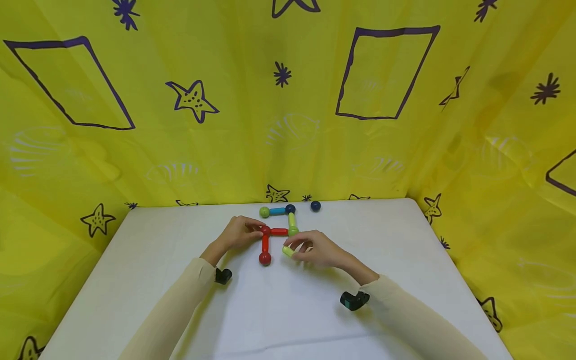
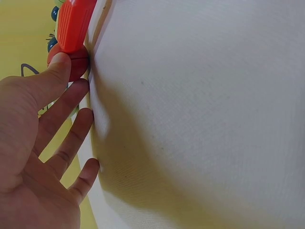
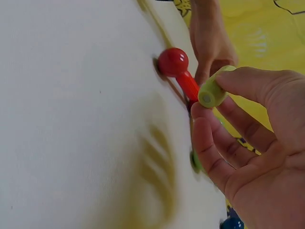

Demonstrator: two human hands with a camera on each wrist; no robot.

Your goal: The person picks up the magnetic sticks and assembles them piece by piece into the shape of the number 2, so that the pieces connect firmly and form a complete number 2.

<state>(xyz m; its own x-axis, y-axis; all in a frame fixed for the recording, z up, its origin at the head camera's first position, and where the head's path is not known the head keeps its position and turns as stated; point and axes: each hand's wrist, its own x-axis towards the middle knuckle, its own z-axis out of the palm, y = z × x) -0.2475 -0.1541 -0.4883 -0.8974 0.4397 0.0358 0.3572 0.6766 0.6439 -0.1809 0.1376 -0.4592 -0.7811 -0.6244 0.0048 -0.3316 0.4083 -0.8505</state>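
Note:
On the white table lies a joined figure of magnetic sticks and balls. My left hand [image 1: 240, 232] pinches the red ball [image 1: 266, 230] at its corner between thumb and index finger; the other fingers are spread, as the left wrist view shows. From that ball a red stick [image 1: 265, 244] runs to a nearer red ball [image 1: 265, 258], and another red stick [image 1: 280, 232] runs to a green ball [image 1: 293, 231]. My right hand [image 1: 317, 248] pinches a loose yellow-green magnetic stick [image 3: 212, 90]. A metal disc shows on its end. This stick is apart from the figure.
Farther back, a yellow-green stick [image 1: 292, 220] joins the green ball to a dark blue ball [image 1: 290, 209]. A blue stick [image 1: 278, 211] leads on to another green ball [image 1: 264, 212]. One dark blue ball [image 1: 316, 206] lies separate near the yellow curtain [image 1: 243, 165].

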